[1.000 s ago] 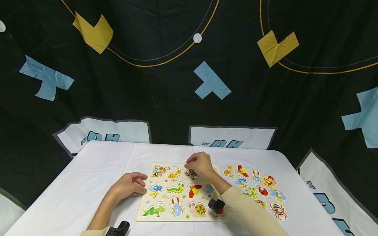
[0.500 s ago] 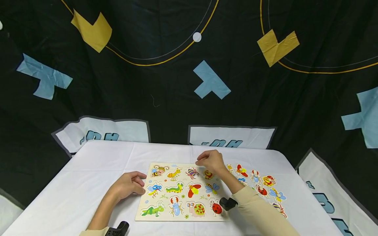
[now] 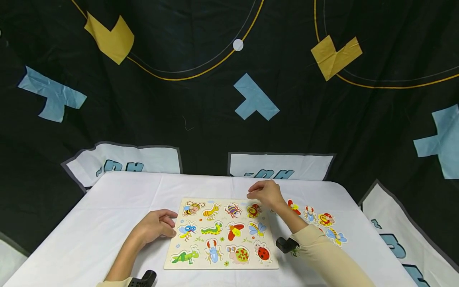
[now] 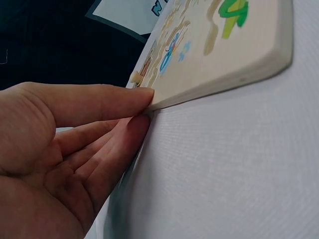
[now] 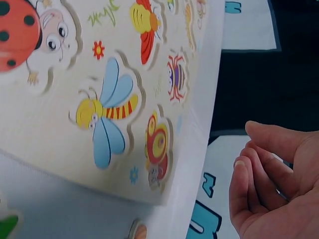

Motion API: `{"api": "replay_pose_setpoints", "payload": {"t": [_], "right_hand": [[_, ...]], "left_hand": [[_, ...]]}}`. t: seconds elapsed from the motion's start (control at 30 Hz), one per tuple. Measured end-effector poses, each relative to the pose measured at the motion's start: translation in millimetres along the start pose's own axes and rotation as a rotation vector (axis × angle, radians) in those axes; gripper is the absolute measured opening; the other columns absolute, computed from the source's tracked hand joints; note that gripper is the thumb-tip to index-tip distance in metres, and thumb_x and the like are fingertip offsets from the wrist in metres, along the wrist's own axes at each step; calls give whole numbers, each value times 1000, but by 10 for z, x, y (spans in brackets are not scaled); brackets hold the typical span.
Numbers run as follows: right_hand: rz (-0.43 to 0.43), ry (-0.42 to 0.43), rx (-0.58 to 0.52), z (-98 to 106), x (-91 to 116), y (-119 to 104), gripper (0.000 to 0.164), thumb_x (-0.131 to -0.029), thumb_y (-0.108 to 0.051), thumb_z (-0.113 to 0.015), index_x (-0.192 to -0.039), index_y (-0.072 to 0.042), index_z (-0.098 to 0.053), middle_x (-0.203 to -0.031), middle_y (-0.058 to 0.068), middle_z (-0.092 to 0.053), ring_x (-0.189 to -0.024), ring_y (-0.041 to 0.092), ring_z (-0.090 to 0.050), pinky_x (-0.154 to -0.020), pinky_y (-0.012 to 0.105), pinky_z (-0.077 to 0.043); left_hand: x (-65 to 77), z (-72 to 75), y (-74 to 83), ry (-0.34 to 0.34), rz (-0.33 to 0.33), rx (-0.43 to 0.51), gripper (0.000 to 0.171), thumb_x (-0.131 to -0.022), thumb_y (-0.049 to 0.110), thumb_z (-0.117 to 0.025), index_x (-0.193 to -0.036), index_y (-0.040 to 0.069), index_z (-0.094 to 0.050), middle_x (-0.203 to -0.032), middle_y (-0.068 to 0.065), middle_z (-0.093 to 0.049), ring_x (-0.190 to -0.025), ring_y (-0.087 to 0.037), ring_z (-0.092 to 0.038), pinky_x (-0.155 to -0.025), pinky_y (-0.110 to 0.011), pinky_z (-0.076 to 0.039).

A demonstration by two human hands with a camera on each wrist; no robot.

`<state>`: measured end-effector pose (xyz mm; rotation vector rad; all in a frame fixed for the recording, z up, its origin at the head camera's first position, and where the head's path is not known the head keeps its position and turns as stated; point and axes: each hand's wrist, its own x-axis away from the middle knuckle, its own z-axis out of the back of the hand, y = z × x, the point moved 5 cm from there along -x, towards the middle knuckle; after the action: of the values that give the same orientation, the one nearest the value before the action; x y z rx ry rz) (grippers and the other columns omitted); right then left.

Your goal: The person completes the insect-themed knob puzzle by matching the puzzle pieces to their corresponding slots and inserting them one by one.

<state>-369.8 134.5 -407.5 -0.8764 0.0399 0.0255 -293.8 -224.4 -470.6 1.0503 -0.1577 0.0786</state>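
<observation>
A pale wooden puzzle board (image 3: pixel 172 264) with shallow insect-shaped recesses lies on the table. My left hand (image 3: pixel 155 226) holds its left edge; in the left wrist view the thumb (image 4: pixel 134 98) is on the upper side and the fingers (image 4: pixel 132 132) are against the lower side. Past the board's far right corner hovers my right hand (image 3: pixel 267 193), its fingers loosely curled with nothing between them. In the right wrist view, a ladybug recess (image 5: pixel 15 37) and a blue-winged bee recess (image 5: pixel 99 117) show close up.
Loose insect pieces lie right of the board, among them a blue-winged bee piece (image 3: pixel 336 236), a red-winged piece (image 3: pixel 293 206) and a blue beetle piece (image 3: pixel 310 214). My right forearm hides others. A white cloth covers the table (image 3: pixel 129 195); a black curtain (image 3: pixel 208 131) hangs behind.
My right hand has moved right from above the spider recess to beyond the board's far right corner, uncovering the top row. The left hand stays at the board's edge.
</observation>
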Motion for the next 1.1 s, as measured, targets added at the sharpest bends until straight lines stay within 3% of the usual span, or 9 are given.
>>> {"api": "replay_pose_setpoints", "payload": {"t": [0.27, 0.5, 0.93, 1.1], "right_hand": [[7, 18, -16, 183, -13, 166, 15, -80, -15, -83, -92, -8, -79, -87, 2, -77, -87, 19, -66, -79, 35, -52], [-36, 24, -2, 297, -4, 323, 17, -83, -15, -81, -97, -7, -79, -91, 2, -77, -88, 20, -66, -79, 36, -53], [-88, 16, 8, 522, 12, 490, 22, -87, -15, -78, -107, -6, -77, -101, 7, -77, -98, 24, -66, -91, 44, -50], [-135, 14, 19, 581, 37, 621, 22, -87, -17, -77, -107, -9, -78, -105, 8, -76, -99, 24, -65, -83, 38, -50]], "left_hand": [[9, -4, 17, -6, -3, -17, 65, -64, 0, -84, -126, -3, -63, -89, -8, -66, -78, -19, -59, -68, -30, -48], [4, -4, 10, -8, 0, -26, 65, -64, 0, -84, -126, -2, -63, -89, -8, -66, -78, -19, -59, -68, -31, -49], [32, 17, 36, -26, -3, -15, 66, -66, 1, -83, -128, -2, -62, -93, -8, -66, -81, -19, -59, -70, -30, -48], [31, 13, 31, -22, -11, -9, 66, -66, 0, -82, -128, -3, -62, -91, -8, -65, -80, -19, -59, -69, -30, -49]]}}
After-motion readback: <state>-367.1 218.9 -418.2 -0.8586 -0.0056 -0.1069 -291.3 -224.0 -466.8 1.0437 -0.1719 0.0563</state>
